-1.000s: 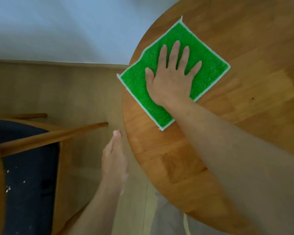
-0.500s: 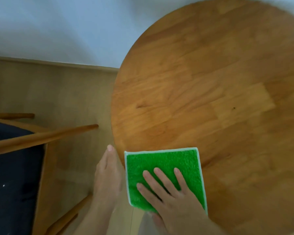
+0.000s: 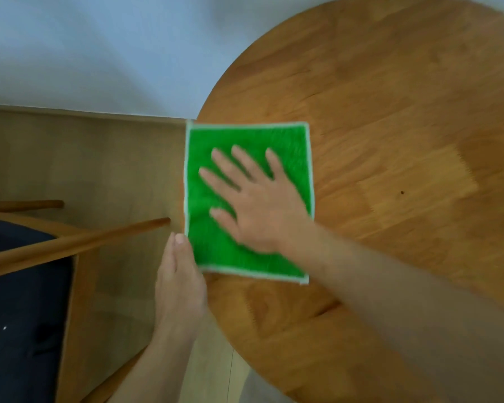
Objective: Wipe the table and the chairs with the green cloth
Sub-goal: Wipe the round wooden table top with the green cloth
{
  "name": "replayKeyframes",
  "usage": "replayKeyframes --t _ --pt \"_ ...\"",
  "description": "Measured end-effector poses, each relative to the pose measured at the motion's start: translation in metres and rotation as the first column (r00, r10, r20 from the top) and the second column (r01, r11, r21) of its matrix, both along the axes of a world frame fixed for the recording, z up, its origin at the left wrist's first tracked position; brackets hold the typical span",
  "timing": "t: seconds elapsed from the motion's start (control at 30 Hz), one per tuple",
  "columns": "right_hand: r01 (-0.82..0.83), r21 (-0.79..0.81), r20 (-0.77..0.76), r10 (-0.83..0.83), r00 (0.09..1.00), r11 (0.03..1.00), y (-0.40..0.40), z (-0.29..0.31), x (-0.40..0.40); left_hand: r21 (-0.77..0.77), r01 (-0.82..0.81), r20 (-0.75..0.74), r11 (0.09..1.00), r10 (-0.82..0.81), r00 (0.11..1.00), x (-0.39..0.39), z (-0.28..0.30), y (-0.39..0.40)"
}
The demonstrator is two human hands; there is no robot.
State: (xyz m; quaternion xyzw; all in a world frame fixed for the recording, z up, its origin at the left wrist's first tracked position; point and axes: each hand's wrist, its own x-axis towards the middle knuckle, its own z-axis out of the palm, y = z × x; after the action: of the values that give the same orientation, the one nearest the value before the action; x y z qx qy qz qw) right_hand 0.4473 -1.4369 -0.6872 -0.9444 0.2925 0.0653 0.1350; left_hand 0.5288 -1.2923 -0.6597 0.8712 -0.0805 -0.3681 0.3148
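- Head view: the cloth (image 3: 213, 251) lies flat at the left edge of the round table (image 3: 390, 126), its left border hanging just past the rim over the floor (image 3: 85, 164).
- The cloth is a rectangle with its long axis running near to far; its far edge sits about level with the widest part of the table's left side.
- The right hand (image 3: 259, 205) rests on top of the cloth, palm down, fingers straight and spread and pointing far-left. It presses the cloth rather than gripping it, and the forearm crosses the table from the near right.
- The left hand (image 3: 178, 280) sits at the table's left rim, just near of the cloth's near-left corner. Its fingers are straight and held together, fingertips touching or almost touching the cloth's border; it holds nothing. Motion blur makes the exact contact hard to judge.
- A chair (image 3: 26, 301) with a dark seat and wooden rails stands at the left, apart from the table; nothing touches it.
- Key relation: the cloth is directly under the right hand, so that hand drives the stroke, with bare tabletop open to the right and far side.
- Judgement: table wiping is under way, most of the top to the right and far is likely yet to be covered, and the chair is probably not wiped.
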Motion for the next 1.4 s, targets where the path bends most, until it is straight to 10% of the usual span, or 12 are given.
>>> replayKeyframes --t 0.37,0.83,1.17,1.4 --pt "0.606 -0.063 -0.014 -0.607 0.794 0.793 -0.125 -0.001 -0.056 0.147 0.218 0.419 0.965 -0.26 0.87 0.01 -0.019 -0.081" --pt "-0.052 0.004 -0.028 0.052 0.998 0.999 -0.059 0.004 -0.009 0.328 0.172 0.507 0.929 -0.327 0.797 0.002 -0.022 -0.088" --pt "0.466 -0.11 -0.001 -0.469 0.883 0.878 -0.232 -0.002 -0.039 0.342 0.167 0.505 0.925 -0.331 0.798 0.0 -0.019 -0.089" --pt "0.462 -0.076 -0.07 -0.467 0.881 0.884 -0.15 0.004 0.018 0.347 0.168 0.464 0.923 -0.324 0.824 0.001 -0.017 -0.09"
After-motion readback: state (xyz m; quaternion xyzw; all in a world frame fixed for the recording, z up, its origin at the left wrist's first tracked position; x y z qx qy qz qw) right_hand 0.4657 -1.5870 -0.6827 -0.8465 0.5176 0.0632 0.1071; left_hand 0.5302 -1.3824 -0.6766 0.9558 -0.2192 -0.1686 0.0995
